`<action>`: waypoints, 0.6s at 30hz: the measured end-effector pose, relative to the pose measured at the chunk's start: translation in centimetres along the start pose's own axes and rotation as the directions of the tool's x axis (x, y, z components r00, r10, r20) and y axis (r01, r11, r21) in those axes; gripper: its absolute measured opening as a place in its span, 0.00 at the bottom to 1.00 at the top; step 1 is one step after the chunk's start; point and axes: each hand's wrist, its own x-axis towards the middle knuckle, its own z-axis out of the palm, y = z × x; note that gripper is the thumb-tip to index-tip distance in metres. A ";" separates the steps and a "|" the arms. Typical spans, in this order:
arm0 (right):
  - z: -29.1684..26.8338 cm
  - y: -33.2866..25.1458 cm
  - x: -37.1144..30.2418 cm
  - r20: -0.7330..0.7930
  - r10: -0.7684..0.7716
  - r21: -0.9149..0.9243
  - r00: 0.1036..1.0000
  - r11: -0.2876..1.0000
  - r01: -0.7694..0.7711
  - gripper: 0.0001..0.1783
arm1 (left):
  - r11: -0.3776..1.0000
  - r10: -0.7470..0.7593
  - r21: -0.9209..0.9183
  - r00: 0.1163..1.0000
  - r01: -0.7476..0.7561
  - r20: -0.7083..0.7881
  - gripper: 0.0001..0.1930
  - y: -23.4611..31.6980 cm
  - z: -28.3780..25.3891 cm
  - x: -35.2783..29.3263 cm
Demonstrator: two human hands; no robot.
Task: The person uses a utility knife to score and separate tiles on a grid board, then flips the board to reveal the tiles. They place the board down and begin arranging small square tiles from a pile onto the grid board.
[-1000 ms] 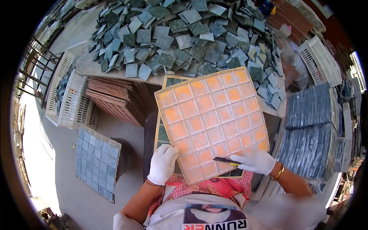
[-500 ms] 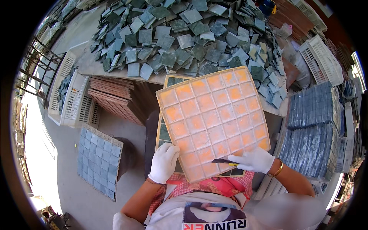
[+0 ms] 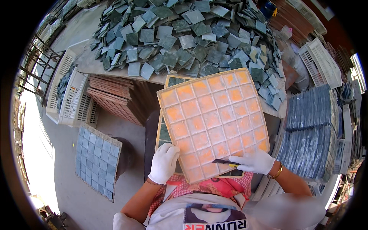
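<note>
A square orange grid tray [image 3: 214, 122], whitish with dust and divided by raised ribs, lies turned at an angle in front of me. My left hand [image 3: 164, 163], in a white glove, is closed on its lower left edge, with the fingertips partly hidden. In my gloved right hand [image 3: 255, 161] is a black and yellow utility knife [image 3: 226, 163], its dark end pointing left over the tray's lower part. Beneath this tray sits a second frame [image 3: 164, 132] with dark green tiles in it, mostly covered.
Loose green stone tiles [image 3: 168, 42] are heaped on the table ahead. Reddish-brown sheets [image 3: 115, 97] stand below at left, near white crates [image 3: 74, 101]. A tiled panel [image 3: 97, 161] rests at lower left. Stacked grey-blue tile sheets [image 3: 306, 130] and a white crate [image 3: 320, 63] fill the right.
Both hands, the knife and the orange tray stay almost in place. The surroundings shift slightly in the picture.
</note>
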 end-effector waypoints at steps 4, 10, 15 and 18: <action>1.1 -0.1 -1.2 0.165 -0.030 -0.005 0.986 1.000 0.031 0.27 | 1.000 -0.001 -0.011 1.000 0.001 0.009 0.06 0.0 0.1 -0.1; 0.1 -1.5 -1.2 0.298 -0.030 -0.072 0.954 0.996 0.054 0.25 | 1.000 0.009 -0.023 1.000 -0.009 -0.019 0.07 0.1 0.1 0.0; -3.7 -3.4 -0.1 0.438 0.021 -0.052 0.899 0.999 0.003 0.25 | 1.000 0.004 -0.030 1.000 -0.004 -0.010 0.07 0.0 0.0 0.0; -5.4 -4.1 0.7 0.347 -0.026 0.082 0.937 0.997 -0.003 0.26 | 1.000 0.005 -0.019 1.000 -0.005 -0.007 0.06 0.0 -0.1 0.0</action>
